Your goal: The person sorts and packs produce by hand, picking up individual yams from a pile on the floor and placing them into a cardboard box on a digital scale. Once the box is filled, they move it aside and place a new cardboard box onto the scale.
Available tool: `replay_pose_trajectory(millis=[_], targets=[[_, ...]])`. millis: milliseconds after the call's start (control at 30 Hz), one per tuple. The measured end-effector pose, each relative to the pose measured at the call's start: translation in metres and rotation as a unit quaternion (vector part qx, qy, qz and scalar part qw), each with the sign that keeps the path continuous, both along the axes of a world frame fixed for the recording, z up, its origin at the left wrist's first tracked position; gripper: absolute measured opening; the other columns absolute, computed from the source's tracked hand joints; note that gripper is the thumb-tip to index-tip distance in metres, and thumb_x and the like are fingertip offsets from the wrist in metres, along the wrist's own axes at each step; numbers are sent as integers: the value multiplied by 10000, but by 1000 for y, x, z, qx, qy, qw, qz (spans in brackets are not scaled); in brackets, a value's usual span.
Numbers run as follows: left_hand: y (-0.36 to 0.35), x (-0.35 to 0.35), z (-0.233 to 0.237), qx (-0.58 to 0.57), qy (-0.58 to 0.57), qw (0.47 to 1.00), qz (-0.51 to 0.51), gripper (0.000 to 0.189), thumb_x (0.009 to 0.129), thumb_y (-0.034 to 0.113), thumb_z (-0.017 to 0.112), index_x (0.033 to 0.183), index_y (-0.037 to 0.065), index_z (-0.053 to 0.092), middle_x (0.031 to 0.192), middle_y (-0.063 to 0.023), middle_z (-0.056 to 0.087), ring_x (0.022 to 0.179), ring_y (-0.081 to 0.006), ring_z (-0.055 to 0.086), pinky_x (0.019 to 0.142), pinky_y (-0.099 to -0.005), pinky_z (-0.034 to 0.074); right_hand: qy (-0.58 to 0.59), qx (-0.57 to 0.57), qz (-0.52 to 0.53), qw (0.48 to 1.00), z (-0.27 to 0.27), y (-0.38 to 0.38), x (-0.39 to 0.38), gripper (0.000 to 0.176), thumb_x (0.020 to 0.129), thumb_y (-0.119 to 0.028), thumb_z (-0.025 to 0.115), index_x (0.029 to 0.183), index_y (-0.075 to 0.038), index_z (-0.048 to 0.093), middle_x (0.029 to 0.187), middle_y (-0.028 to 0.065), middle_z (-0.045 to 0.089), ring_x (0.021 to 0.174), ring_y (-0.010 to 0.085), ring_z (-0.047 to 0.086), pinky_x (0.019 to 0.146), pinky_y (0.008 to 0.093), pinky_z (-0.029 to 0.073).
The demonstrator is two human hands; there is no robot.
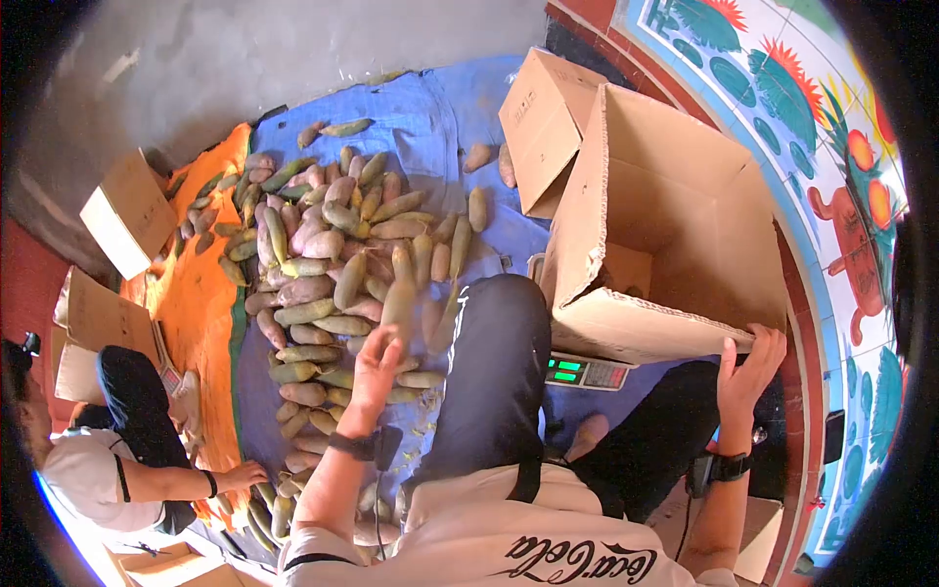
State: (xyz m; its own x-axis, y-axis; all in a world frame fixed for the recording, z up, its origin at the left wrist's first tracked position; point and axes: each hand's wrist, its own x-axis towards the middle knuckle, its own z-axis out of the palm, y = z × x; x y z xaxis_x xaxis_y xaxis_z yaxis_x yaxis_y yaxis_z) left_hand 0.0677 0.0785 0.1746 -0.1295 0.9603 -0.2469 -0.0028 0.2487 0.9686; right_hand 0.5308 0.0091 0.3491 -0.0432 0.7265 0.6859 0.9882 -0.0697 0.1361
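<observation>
Right grip: the right hand [748,367] is clamped on the free edge of the cardboard box's front flap, thumb under, fingers over the top.
Left grip: the left hand [377,367] is spread open, fingers apart, over the near edge of the pile of roots; whether it touches one I cannot tell.
Wrists: a dark band on each.
Cardboard box [675,196]: large, plain brown, open at the top and tipped towards the person, flaps out, one rim torn; it stands just right of the person's knee.
Scale [587,373]: under the box's near edge, with a green lit readout too small to read.
Pile of roots [333,284]: long tapered tubers, pink-purple to olive-yellow, heaped loosely ahead and to the left; a few strays lie near the boxes.
Second box [543,122]: smaller, touching the big one's far side.
Floor cover: a blue sheet [430,117] under the pile, an orange sheet [201,293] beside it on the left.
Room: bare grey floor [293,59] beyond; painted tiles [782,88] with red and green motifs on the right.
Other person [98,470]: crouched at lower left, one hand at the pile's edge, more boxes [127,210] nearby.
Writing: "Coca-Cola" in script on the wearer's white shirt [577,560].
</observation>
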Motion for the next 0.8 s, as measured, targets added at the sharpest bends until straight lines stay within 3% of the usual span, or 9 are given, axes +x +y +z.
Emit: replay_pose_trajectory(millis=[33, 67, 133, 233, 367, 600, 667, 733, 800], targets=[[7, 9, 17, 77, 24, 997, -19, 240, 894, 81, 554, 1133, 68, 553, 1040, -4, 564, 959, -93, 517, 823, -234, 430, 2, 5, -2, 1000, 0, 0, 0, 357, 802, -224, 609, 1044, 2, 474, 983, 180, 472, 990, 379, 423, 900, 483, 323], [12, 21, 44, 106, -33, 993, -26, 233, 895, 56, 540, 1128, 53, 555, 1067, -13, 563, 1008, -93, 492, 873, -227, 385, 3, 5, 2, 1000, -1, 0, 1, 361, 795, -228, 614, 1037, 1, 476, 976, 181, 469, 988, 381, 421, 900, 485, 322], [21, 41, 89, 227, 52, 972, -41, 233, 888, 37, 543, 1120, 56, 562, 1057, -21, 562, 994, -106, 498, 862, -245, 399, 6, 8, 6, 1000, -1, 0, 2, 364, 788, -232, 619, 1031, 0, 477, 968, 182, 466, 986, 384, 419, 899, 488, 321], [25, 71, 144, 327, 44, 941, -76, 237, 873, 18, 552, 1107, 56, 571, 1038, -35, 563, 959, -119, 510, 850, -258, 406, 13, 16, 15, 1000, -2, 0, 1, 369, 777, -238, 625, 1022, 1, 484, 970, 187, 466, 986, 389, 416, 900, 494, 319], [33, 109, 184, 416, 92, 892, -151, 273, 825, 27, 600, 1092, 85, 598, 1004, -95, 579, 892, -212, 548, 811, -296, 439, 16, 16, 10, 1000, -4, 0, 3, 373, 766, -237, 628, 1017, 2, 491, 971, 191, 468, 992, 390, 415, 911, 499, 313], [40, 176, 195, 471, 114, 848, -214, 331, 767, 15, 639, 1080, 124, 627, 1078, -149, 568, 1006, -318, 556, 855, -380, 457, 19, 9, 11, 1000, -4, -2, 3, 378, 767, -228, 627, 1037, 2, 496, 993, 185, 479, 1016, 386, 412, 939, 491, 302], [41, 179, 189, 536, 246, 787, -181, 386, 734, 10, 655, 1104, 113, 613, 1120, -148, 559, 1029, -319, 549, 884, -393, 445, 17, 3, 7, 1000, -6, -2, 6, 356, 796, -229, 602, 1043, 1, 488, 1010, 184, 476, 1027, 379, 412, 943, 488, 299], [39, 175, 188, 538, 247, 791, -153, 392, 727, 3, 652, 1104, 98, 606, 1128, -147, 558, 1032, -320, 548, 890, -399, 442, 16, -5, 2, 1000, -6, -2, 6, 336, 826, -230, 577, 1050, 0, 480, 1026, 183, 473, 1039, 373, 411, 947, 484, 296], [39, 163, 183, 535, 243, 801, -114, 358, 725, -15, 634, 1075, 52, 599, 1127, -149, 561, 1038, -323, 544, 893, -401, 439, 15, 14, 14, 1000, -6, -2, 4, 372, 781, -232, 621, 1044, -1, 495, 997, 181, 481, 1018, 379, 415, 936, 489, 302]])
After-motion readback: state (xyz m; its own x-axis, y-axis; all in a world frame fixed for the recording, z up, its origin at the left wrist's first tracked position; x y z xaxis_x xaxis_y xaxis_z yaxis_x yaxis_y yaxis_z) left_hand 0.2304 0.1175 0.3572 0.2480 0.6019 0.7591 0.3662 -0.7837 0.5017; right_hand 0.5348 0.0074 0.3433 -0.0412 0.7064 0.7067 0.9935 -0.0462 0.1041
